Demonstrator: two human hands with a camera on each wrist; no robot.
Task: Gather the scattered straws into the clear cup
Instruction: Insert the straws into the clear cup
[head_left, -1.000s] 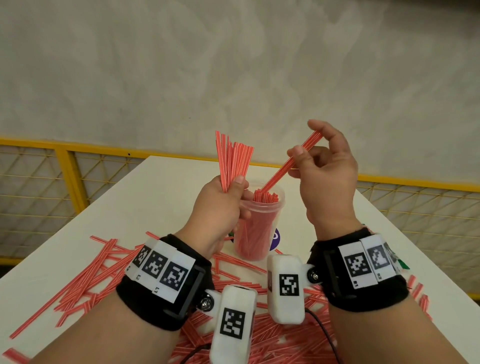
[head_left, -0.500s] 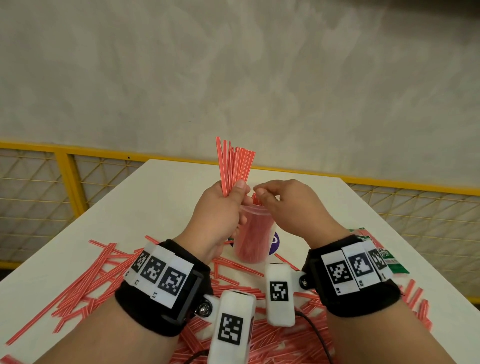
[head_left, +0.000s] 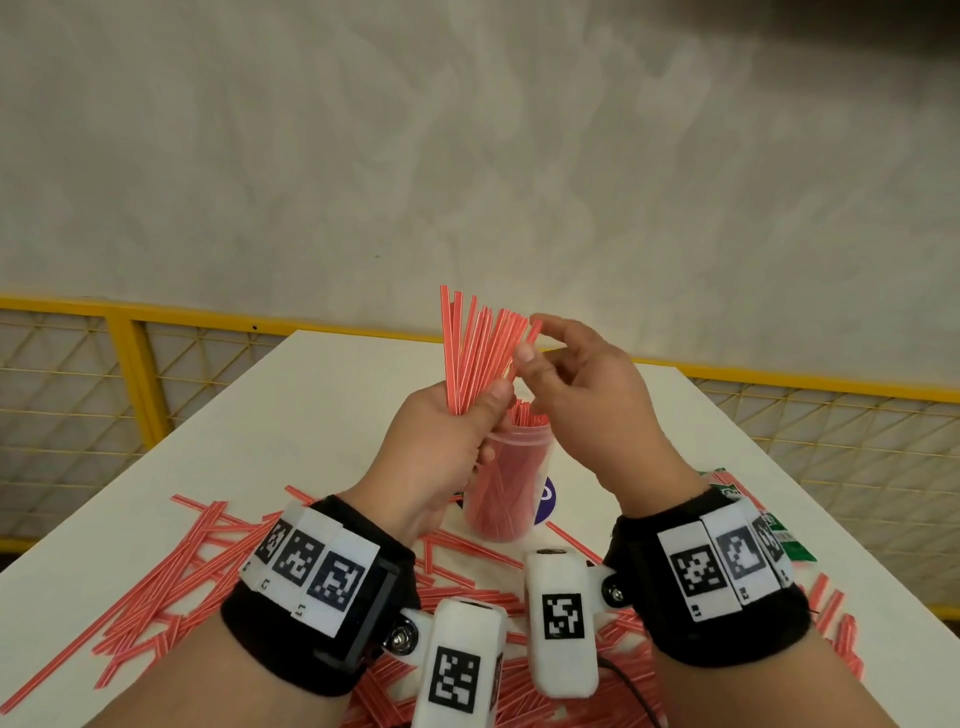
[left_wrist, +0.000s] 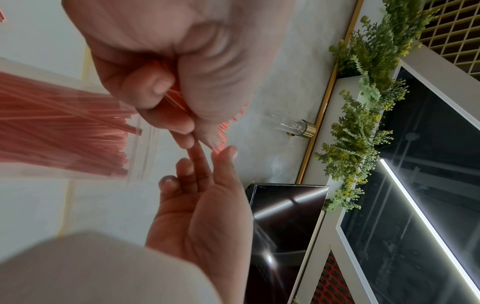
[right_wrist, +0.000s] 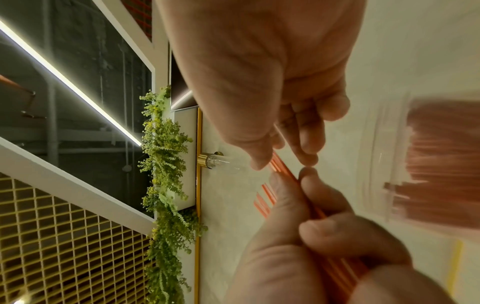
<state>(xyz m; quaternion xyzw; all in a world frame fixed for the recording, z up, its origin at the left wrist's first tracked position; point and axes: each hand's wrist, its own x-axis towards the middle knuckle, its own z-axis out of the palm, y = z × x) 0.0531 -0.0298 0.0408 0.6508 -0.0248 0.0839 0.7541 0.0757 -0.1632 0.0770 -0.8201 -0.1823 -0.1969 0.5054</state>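
Note:
My left hand (head_left: 467, 415) grips a fanned bundle of red straws (head_left: 478, 348), upright above the clear cup (head_left: 506, 483). The cup stands on the white table (head_left: 311, 415) just behind my hands and is packed with red straws. My right hand (head_left: 530, 340) has its thumb and forefinger on one straw at the bundle's right edge. The right wrist view shows that pinch (right_wrist: 283, 162) up close, with the left hand (right_wrist: 298, 195) below and the blurred cup (right_wrist: 428, 164) to the right. From the left wrist, my left hand (left_wrist: 182, 115) clasps the bundle beside the cup (left_wrist: 64, 127).
Scattered straws (head_left: 171, 587) cover the near left and middle of the table, with more at the right (head_left: 831, 613). A green packet (head_left: 779, 535) lies by my right wrist. A purple disc (head_left: 545, 499) shows beside the cup's base. A yellow mesh railing (head_left: 779, 379) runs behind the table.
My right hand lowered a straw into the cup, let it go, then rose to the bundle and pinched another straw. The left hand and its bundle stayed put.

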